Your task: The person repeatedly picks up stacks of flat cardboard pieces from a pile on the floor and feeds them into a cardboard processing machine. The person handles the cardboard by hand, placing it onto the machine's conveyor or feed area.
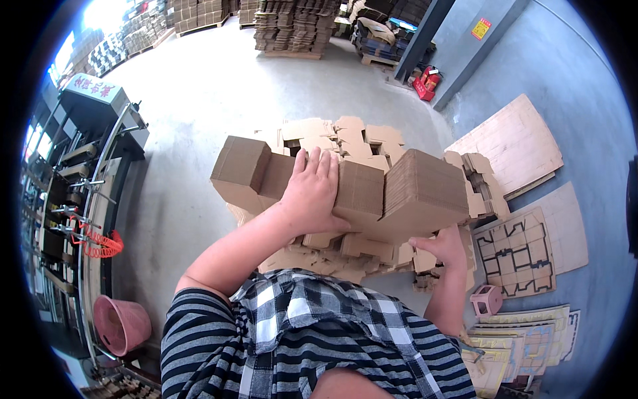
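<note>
A thick, notched bundle of brown corrugated cardboard sheets (pixel 425 189) is in front of the person's torso, layered edges facing up, above a pile of tan die-cut cardboard pieces (pixel 312 128); whether the pile bears its weight is hidden. The left hand (pixel 314 189) lies flat across the bundle's middle, fingers straight and close together, thumb spread aside, pressing rather than wrapping. The right hand (pixel 446 249) is at the lower right corner, its thumb extended; its other fingers are mostly out of sight, so whether they grip cannot be told.

Each sheet should be light and fairly stiff, but the bundle is likely weighty, and any loose layers may slide over one another. Its notched corners would probably crush under hard pinching. Broad support beneath, with a flat palm across the layered edges, seems the surest hold.
</note>
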A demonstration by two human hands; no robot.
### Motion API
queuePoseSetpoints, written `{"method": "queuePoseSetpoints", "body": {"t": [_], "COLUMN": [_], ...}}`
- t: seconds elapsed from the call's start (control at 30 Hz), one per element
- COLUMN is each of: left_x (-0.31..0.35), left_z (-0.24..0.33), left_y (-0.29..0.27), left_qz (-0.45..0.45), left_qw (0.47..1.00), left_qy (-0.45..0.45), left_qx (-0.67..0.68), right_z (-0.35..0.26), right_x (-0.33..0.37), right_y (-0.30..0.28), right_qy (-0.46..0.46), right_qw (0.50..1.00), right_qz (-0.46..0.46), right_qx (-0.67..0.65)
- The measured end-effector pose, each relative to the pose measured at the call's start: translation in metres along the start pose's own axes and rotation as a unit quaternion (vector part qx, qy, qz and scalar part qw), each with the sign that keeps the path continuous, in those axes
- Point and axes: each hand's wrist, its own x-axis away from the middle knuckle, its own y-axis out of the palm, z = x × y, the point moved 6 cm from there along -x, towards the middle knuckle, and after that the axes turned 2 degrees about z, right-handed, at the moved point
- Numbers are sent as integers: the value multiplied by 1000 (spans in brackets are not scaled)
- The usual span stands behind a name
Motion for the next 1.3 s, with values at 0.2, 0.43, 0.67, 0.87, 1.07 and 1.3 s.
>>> {"method": "queuePoseSetpoints", "body": {"t": [0.2, 0.43, 0.67, 0.87, 1.07, 1.3], "left_x": [0, 1, -8, -1, -1, -2], "left_z": [-1, -9, -7, -8, -7, -6], "left_y": [-2, -2, -5, 2, 2, 3], "left_qz": [-6, -8, -53, 21, -1, -22], "left_qw": [999, 998, 996, 996, 998, 999], "left_qy": [-24, 18, 27, 29, 4, 16], "left_qx": [39, 64, 65, 81, 64, 39], "right_z": [7, 6, 14, -50, -140, -133], "right_x": [3, -3, -1, 5, -6, -13], "right_y": [1, 10, 7, -43, -24, -12], "right_qy": [-26, 59, 41, -41, -166, -134], "right_qw": [997, 997, 998, 992, 906, 917], "right_qz": [64, 32, 32, 120, 67, 123], "right_qx": [35, -46, -21, 20, 383, 356]}}
